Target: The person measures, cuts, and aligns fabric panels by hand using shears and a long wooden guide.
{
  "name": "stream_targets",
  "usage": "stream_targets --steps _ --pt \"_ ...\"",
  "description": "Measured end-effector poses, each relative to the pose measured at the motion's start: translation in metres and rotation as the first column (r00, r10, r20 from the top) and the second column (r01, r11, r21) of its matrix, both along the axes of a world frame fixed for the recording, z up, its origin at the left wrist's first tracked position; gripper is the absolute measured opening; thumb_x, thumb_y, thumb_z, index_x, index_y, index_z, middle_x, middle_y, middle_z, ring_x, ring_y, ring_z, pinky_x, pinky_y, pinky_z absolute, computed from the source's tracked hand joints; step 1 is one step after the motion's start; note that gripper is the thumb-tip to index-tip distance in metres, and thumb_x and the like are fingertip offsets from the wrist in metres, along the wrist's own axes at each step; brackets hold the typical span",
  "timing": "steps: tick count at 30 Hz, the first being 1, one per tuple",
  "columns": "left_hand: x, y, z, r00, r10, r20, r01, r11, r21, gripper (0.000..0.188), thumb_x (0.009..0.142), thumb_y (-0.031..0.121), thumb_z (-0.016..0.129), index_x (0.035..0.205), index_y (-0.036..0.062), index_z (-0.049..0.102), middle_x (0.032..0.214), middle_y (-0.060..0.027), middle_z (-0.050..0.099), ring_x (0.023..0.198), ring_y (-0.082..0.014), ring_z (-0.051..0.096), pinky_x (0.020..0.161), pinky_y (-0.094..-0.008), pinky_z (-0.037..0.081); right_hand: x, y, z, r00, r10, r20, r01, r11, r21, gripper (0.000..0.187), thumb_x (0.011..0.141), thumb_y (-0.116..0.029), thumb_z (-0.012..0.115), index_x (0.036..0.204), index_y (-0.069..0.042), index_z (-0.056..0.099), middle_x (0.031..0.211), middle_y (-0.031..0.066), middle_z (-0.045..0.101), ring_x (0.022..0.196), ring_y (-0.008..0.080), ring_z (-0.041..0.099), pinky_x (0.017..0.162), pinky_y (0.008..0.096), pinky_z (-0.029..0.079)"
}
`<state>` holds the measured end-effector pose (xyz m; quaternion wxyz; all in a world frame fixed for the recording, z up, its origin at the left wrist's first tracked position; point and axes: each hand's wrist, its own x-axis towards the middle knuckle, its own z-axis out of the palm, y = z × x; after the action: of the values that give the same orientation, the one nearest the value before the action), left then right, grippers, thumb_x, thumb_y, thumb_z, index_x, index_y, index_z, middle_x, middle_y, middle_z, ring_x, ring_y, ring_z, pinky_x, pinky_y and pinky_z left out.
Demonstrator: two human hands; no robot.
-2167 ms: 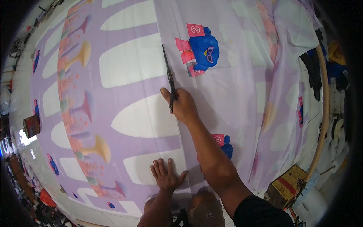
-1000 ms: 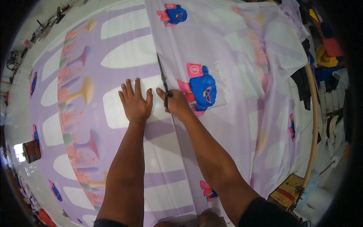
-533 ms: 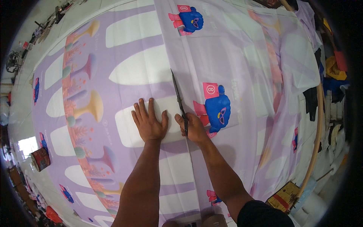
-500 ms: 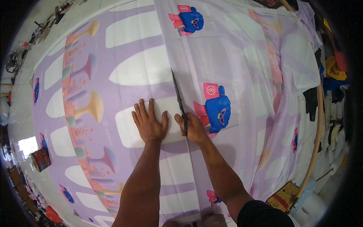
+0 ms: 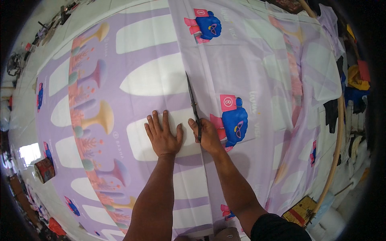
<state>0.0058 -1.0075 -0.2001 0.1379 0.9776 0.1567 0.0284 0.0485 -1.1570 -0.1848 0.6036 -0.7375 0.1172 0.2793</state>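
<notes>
A large printed fabric sheet [image 5: 161,104], lilac with white shapes, coral-like patterns and blue cartoon figures, is spread over the floor in front of me. My left hand [image 5: 165,134] lies flat on it with the fingers spread, over a white printed shape. Just to its right, my right hand [image 5: 207,134] grips a pair of dark scissors [image 5: 193,100]. The blades point away from me along the lengthwise line where two parts of the fabric meet. They look nearly closed. Right of that line lies a paler, see-through-looking part with blue figures [image 5: 235,122].
A tin-like container [image 5: 44,170] rests on the fabric's left edge. A curved wooden pole [image 5: 337,148] runs along the right side, with a yellow and red box [image 5: 300,211] near its lower end. Fabric folds bunch up at right. Assorted clutter lines both sides.
The view has shifted slightly, so everything sits a little lower and further right. Against the fabric, the hands and scissors have hardly moved.
</notes>
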Motion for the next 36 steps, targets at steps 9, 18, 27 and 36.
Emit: stream_targets --steps 9,18,27,36 --pt "-0.002 0.002 0.0 1.0 -0.017 0.011 0.017 1.0 -0.005 0.067 0.089 0.045 0.056 0.145 0.0129 0.038 0.15 -0.0215 0.031 0.142 -0.0411 0.023 0.117 -0.0552 0.014 0.006 0.002 -0.002 1.0 0.025 0.017 -0.024 0.997 -0.071 0.054 0.091 -0.05 0.063 0.066 -0.002 0.053 0.055 0.0069 0.051 0.053 0.0176 0.052 0.053 0.0373 0.042" --pt "0.0 0.001 0.002 0.999 -0.026 0.028 0.027 0.999 -0.036 0.066 0.089 0.046 0.054 0.143 0.0116 0.04 0.149 -0.0228 0.031 0.141 -0.0426 0.023 0.116 -0.0562 0.013 0.092 0.029 0.004 0.999 -0.011 0.036 0.011 1.0 -0.008 0.053 0.087 -0.052 0.068 0.064 -0.008 0.047 0.054 0.0002 0.045 0.044 0.009 0.044 0.04 0.0258 0.035" --pt "0.0 0.002 0.0 1.0 -0.019 0.007 0.019 1.0 -0.014 0.067 0.088 0.047 0.055 0.143 0.0121 0.04 0.15 -0.022 0.031 0.141 -0.0419 0.024 0.116 -0.0563 0.014 0.096 0.033 0.0 0.998 -0.025 0.063 0.024 0.999 0.023 0.053 0.086 -0.052 0.069 0.066 -0.007 0.049 0.054 0.0008 0.045 0.043 0.0096 0.043 0.04 0.0262 0.036" --pt "0.0 0.002 0.001 1.0 -0.007 0.005 0.007 0.999 -0.033 0.067 0.087 0.044 0.059 0.143 0.0128 0.04 0.15 -0.0211 0.031 0.141 -0.0423 0.026 0.115 -0.0571 0.016 0.152 0.055 0.002 0.998 -0.027 0.058 0.03 0.998 -0.05 0.059 0.084 -0.059 0.067 0.064 -0.006 0.052 0.053 0.0041 0.05 0.046 0.015 0.051 0.045 0.031 0.041"
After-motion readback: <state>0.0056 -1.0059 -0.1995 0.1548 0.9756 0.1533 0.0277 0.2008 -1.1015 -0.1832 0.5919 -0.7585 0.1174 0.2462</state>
